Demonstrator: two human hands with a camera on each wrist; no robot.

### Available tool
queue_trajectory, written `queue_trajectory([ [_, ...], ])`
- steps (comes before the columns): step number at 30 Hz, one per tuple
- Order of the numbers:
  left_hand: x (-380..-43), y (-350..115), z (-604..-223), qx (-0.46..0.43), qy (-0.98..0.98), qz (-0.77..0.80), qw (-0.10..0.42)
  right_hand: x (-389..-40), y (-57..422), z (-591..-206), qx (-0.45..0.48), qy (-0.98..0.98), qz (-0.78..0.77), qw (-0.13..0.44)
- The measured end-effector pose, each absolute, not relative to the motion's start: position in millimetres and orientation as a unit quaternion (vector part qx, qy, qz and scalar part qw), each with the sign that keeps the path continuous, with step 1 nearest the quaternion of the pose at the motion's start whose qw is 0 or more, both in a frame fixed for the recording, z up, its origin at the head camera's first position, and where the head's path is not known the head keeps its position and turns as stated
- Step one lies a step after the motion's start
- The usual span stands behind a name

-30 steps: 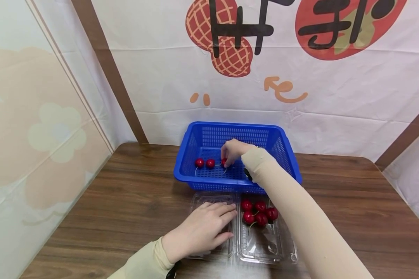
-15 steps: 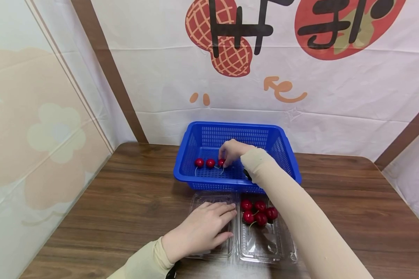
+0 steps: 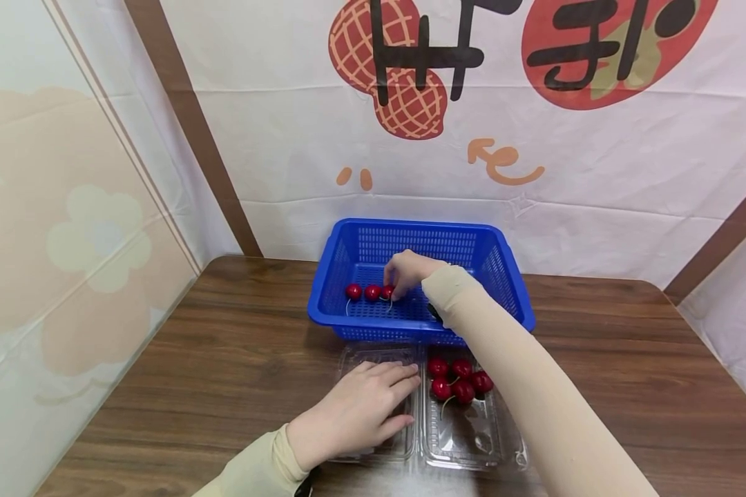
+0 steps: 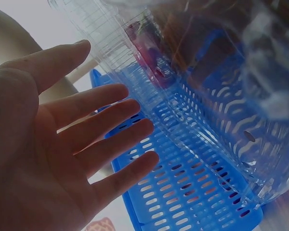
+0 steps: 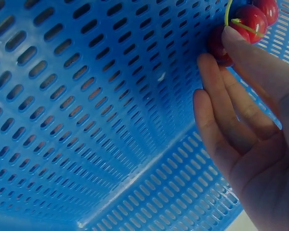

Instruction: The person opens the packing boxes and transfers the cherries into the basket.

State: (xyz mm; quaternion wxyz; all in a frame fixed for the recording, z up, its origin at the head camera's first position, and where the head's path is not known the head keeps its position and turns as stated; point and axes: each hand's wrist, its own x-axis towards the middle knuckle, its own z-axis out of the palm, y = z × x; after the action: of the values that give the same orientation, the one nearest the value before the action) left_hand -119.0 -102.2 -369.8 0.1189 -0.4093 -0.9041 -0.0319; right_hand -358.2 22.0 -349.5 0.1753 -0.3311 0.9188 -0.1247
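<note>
In the blue basket, my right hand [image 3: 407, 270] pinches a red cherry [image 5: 218, 46] between thumb and fingers, its green stem sticking up past the thumb. Two more cherries [image 3: 362, 293] lie in a row just left of it. My left hand [image 3: 356, 407] rests, fingers straight and spread, over the left half of a clear plastic clamshell box [image 3: 373, 355]. Several cherries [image 3: 463, 392] sit clustered at the far end of the box's right half [image 3: 463, 442]. The left wrist view shows the open palm [image 4: 53, 149] beside the clear plastic.
The blue perforated basket [image 3: 419, 324] stands at the back of the wooden table [image 3: 249, 345], right behind the clamshell box. A printed white cloth [image 3: 286, 138] hangs close behind the table. My right forearm [image 3: 522, 366] passes over the basket's front rim and the box's right side.
My right hand has shifted left inside the basket with the cherry, bringing it close to the two others. My left hand has stayed in place.
</note>
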Motion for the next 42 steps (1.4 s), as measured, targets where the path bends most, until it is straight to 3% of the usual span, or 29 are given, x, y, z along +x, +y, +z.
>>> queue_trajectory([
  [42, -119.2, -102.5, -369.3, -0.412, -0.903, -0.031, 0.116, -358.2, 17.5, -344.5, -0.317, 0.924, -0.104, 0.185],
])
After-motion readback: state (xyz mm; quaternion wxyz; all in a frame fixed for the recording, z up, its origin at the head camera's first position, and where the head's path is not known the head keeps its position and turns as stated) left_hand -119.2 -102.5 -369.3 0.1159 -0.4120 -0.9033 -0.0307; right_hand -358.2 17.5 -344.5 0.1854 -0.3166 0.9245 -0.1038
